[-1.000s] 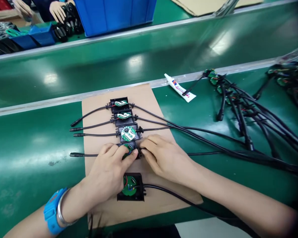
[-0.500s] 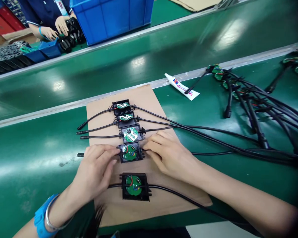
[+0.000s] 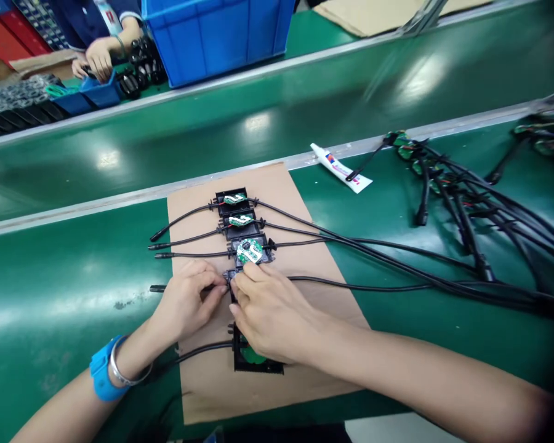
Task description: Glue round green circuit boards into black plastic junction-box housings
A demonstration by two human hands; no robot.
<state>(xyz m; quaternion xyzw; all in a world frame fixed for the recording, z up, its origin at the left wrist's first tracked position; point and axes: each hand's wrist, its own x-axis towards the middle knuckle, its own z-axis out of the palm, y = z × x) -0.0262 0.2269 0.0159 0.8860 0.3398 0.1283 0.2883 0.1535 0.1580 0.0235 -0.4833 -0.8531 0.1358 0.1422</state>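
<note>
My left hand point(image 3: 196, 298) pinches the black cable at the left end of the fourth black housing, which is mostly covered by my hands. Over that housing lies my right hand point(image 3: 270, 311), fingers bent together near its left side; what they hold is hidden. Above are three open housings in a column, with a top circuit board point(image 3: 235, 199), a second board point(image 3: 240, 220) and a round third board point(image 3: 249, 251). Partly under my right wrist, the lowest housing point(image 3: 258, 367) holds a green board. Black cables run out both sides.
Brown cardboard point(image 3: 212, 394) lies under the housings. A white tube point(image 3: 341, 169) lies behind to the right, near a heap of cabled boards point(image 3: 443, 178). Across the bench, a person's hands work beside a blue bin point(image 3: 221, 37).
My right hand has moved left from the fourth housing's right end, now covering that housing and part of the lowest one. My left hand stays at the left end. The view has shifted slightly.
</note>
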